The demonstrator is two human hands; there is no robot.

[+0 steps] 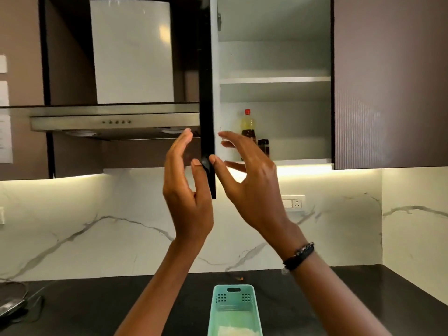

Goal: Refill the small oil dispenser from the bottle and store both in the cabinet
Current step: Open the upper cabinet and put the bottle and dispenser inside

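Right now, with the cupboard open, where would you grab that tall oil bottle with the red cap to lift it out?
Probably by the bare yellowish upper body of the oil bottle, under its red cap. It stands upright on the lowest shelf, and the right hand hides its lower part. Come from the front right, since the open cabinet door stands on its left; stay above the small dark dispenser standing close by on its right.

Red-capped yellow bottle (247,124), mint-green basket (234,309), black counter (72,309), and white, grey-veined marble backsplash (109,221).

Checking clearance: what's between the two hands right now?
In the head view, the open cabinet door's edge stands between left hand and right hand.
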